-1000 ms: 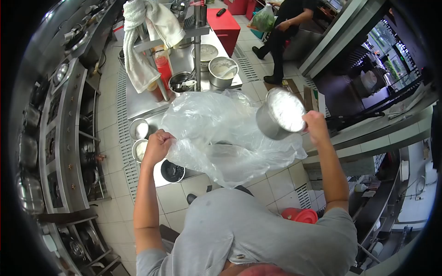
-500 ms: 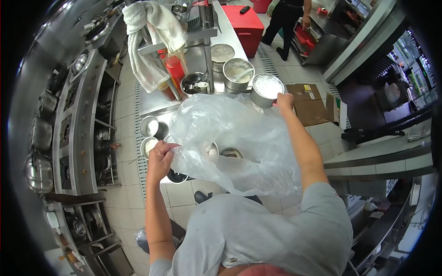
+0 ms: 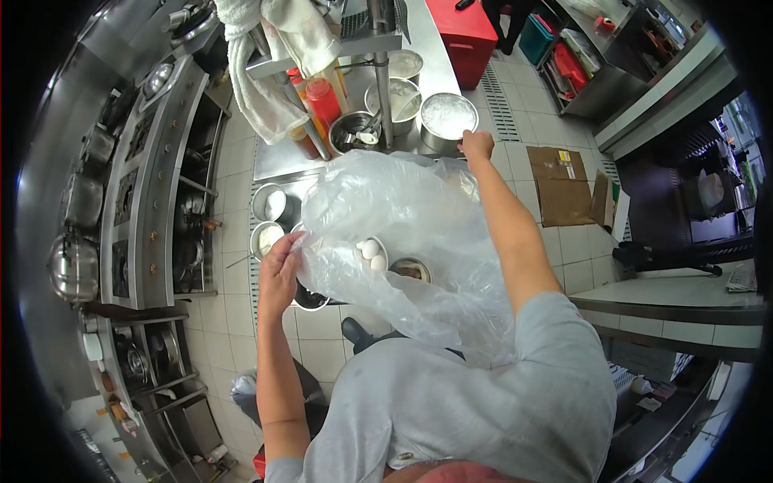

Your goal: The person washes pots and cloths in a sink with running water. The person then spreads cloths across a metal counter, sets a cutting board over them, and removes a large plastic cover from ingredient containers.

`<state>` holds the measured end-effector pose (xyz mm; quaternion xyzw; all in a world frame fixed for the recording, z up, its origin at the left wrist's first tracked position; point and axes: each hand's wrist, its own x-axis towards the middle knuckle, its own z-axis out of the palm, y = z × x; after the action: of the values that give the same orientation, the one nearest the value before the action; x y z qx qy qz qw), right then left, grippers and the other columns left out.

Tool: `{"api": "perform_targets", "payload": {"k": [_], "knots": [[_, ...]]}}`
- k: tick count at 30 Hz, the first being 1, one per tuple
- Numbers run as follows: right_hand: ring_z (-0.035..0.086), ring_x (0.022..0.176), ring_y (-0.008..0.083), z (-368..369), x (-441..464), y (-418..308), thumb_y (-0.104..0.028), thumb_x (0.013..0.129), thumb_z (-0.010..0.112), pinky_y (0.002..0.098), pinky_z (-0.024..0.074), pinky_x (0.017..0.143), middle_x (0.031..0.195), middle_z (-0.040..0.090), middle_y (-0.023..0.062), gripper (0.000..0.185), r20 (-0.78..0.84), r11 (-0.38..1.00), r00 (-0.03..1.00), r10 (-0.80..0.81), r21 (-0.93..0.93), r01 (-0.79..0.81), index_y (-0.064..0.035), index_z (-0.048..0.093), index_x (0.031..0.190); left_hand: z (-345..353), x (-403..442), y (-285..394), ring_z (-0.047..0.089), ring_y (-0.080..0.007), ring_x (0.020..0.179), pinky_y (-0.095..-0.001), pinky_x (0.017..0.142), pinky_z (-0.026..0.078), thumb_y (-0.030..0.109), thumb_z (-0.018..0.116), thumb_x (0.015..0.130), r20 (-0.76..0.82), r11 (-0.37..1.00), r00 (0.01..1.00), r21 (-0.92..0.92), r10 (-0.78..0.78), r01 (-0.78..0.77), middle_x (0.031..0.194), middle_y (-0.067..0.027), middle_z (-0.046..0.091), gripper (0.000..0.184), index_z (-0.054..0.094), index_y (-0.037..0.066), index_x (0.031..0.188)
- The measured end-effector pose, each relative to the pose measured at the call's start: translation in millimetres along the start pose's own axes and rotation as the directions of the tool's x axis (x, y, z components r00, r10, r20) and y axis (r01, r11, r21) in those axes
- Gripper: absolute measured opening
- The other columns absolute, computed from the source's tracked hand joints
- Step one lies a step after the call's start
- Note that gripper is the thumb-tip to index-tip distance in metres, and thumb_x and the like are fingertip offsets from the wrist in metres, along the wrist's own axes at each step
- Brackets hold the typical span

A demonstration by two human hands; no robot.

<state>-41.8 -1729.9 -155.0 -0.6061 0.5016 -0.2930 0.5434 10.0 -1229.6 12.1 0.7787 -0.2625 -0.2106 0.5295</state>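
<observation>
My left hand (image 3: 279, 270) pinches the left edge of a large clear plastic bag (image 3: 386, 201), which spreads in front of me over the counter. At the counter's right edge my right hand (image 3: 477, 145) is closed at the near side of a metal pot (image 3: 448, 121) of white powder. Under and beside the bag are a bowl with eggs (image 3: 371, 251) and a round metal tin (image 3: 412, 270). Left of the bag stand a container with white contents (image 3: 269, 203), another with pale contents (image 3: 266, 239) and a pot with dark contents (image 3: 311, 299).
Behind the bag are a pot with a light mixture (image 3: 394, 103), a pot of utensils (image 3: 354, 133), red bottles (image 3: 323, 102) and a towel hung on a rack (image 3: 266, 72). A red box (image 3: 463, 40) and flattened cardboard (image 3: 561, 187) lie beyond. A person's legs (image 3: 509, 26) show at the top.
The pot in my right hand has moved left and away from me, onto the counter's right edge. The bag has sagged on the right, and eggs now show. The other person has moved mostly out of view.
</observation>
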Motion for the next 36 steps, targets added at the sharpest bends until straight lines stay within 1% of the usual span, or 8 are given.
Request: {"api": "perform_targets", "payload": {"k": [5, 8, 10, 11, 14, 16, 24, 36], "knots": [[0.062, 0.057, 0.0202, -14.6, -5.1, -6.1, -0.036, 0.088, 0.067, 0.0363, 0.0492, 0.055, 0.068, 0.065, 0.012, 0.043, 0.142, 0.895, 0.986, -0.089, -0.423, 0.142, 0.007, 0.067, 0.089, -8.0, 0.6, -17.5, 0.057, -0.0114, 0.095, -0.0246, 0.086, 0.045, 0.012, 0.051, 0.097, -0.033, 0.999, 0.998, -0.011, 0.051, -0.051, 0.103, -0.0041, 0.066, 0.032, 0.061, -0.003, 0.124], [0.063, 0.071, 0.0127, -47.4, -132.9, -69.7, -0.021, 0.093, 0.066, 0.0276, 0.0497, 0.066, 0.076, 0.066, 0.004, 0.023, 0.07, 0.831, 0.829, -0.555, 0.099, 0.548, 0.0017, 0.068, 0.091, -11.5, -0.4, -16.0, 0.056, -0.0118, 0.099, -0.0249, 0.089, 0.044, 0.014, 0.05, 0.098, -0.009, 0.987, 0.999, -0.156, -0.037, 0.035, 0.108, -0.0044, 0.065, 0.033, 0.061, -0.003, 0.124], [0.063, 0.077, 0.0105, -68.3, -213.4, -60.4, -0.015, 0.094, 0.064, 0.0262, 0.0503, 0.072, 0.081, 0.068, 0.002, 0.016, 0.368, 0.771, 0.682, -0.632, 0.387, 0.506, 0.0003, 0.069, 0.092, -16.1, -1.5, -21.1, 0.056, -0.0116, 0.1, -0.0248, 0.09, 0.043, 0.015, 0.049, 0.099, -0.009, 0.979, 0.999, -0.199, -0.048, 0.046, 0.109, -0.004, 0.065, 0.033, 0.061, -0.003, 0.124], [0.065, 0.085, 0.0141, -74.7, -258.8, -53.7, -0.018, 0.096, 0.062, 0.0321, 0.0511, 0.082, 0.091, 0.07, 0.0064, 0.02, 0.629, 0.913, 0.665, -0.402, 0.331, 0.238, 0.0014, 0.068, 0.096, -18.8, -0.8, -22.4, 0.055, -0.0114, 0.1, -0.0248, 0.091, 0.043, 0.015, 0.049, 0.099, -0.008, 0.974, 0.999, -0.222, -0.043, 0.04, 0.109, -0.0038, 0.064, 0.034, 0.061, -0.003, 0.125], [0.066, 0.074, 0.0297, -34.8, -312.4, -6.3, -0.019, 0.092, 0.061, 0.0371, 0.053, 0.07, 0.083, 0.069, 0.0175, 0.02, 0.717, 0.817, 0.607, -0.341, -0.092, 0.569, 0.0001, 0.067, 0.09, -28.0, -0.5, -27.1, 0.056, -0.0115, 0.099, -0.0247, 0.09, 0.043, 0.016, 0.049, 0.099, 0.017, 0.994, 1.0, -0.107, -0.006, 0.008, 0.109, -0.0033, 0.064, 0.035, 0.059, -0.003, 0.127], [0.065, 0.079, 0.036, 2.2, -291.9, 45.6, -0.023, 0.092, 0.057, 0.0434, 0.0526, 0.074, 0.088, 0.069, 0.0195, 0.026, 0.76, 0.462, 0.505, -0.409, -0.304, 0.833, 0.0011, 0.067, 0.09, -26.7, 4.6, -29.2, 0.056, -0.0104, 0.097, -0.024, 0.087, 0.044, 0.015, 0.048, 0.099, 0.065, 0.986, 0.997, -0.162, 0.036, -0.025, 0.107, -0.0025, 0.064, 0.036, 0.058, -0.003, 0.128], [0.066, 0.099, 0.0379, 61.2, -283.7, 59.8, -0.035, 0.085, 0.061, 0.0473, 0.0514, 0.085, 0.102, 0.069, 0.0222, 0.037, 0.734, 0.505, 0.653, 0.185, -0.641, 0.578, -0.0007, 0.072, 0.097, -23.6, 17.0, -31.3, 0.054, -0.0055, 0.076, -0.0225, 0.067, 0.045, 0.014, 0.048, 0.1, 0.199, 0.947, 0.978, -0.322, 0.063, 0.005, 0.09, 0.0024, 0.063, 0.033, 0.059, 0.001, 0.128], [0.065, 0.074, 0.0407, 15.4, -309.8, -0.1, -0.021, 0.079, 0.062, 0.0472, 0.0503, 0.069, 0.077, 0.066, 0.0239, 0.025, 0.566, 0.649, 0.773, -0.287, -0.478, 0.591, 0.0034, 0.066, 0.082, -39.0, 39.7, -50.0, 0.055, -0.0075, 0.067, -0.0223, 0.059, 0.045, 0.024, 0.052, 0.1, 0.098, 0.974, 0.994, -0.226, 0.046, -0.023, 0.085, -0.0012, 0.063, 0.037, 0.06, 0.0, 0.126]]}}
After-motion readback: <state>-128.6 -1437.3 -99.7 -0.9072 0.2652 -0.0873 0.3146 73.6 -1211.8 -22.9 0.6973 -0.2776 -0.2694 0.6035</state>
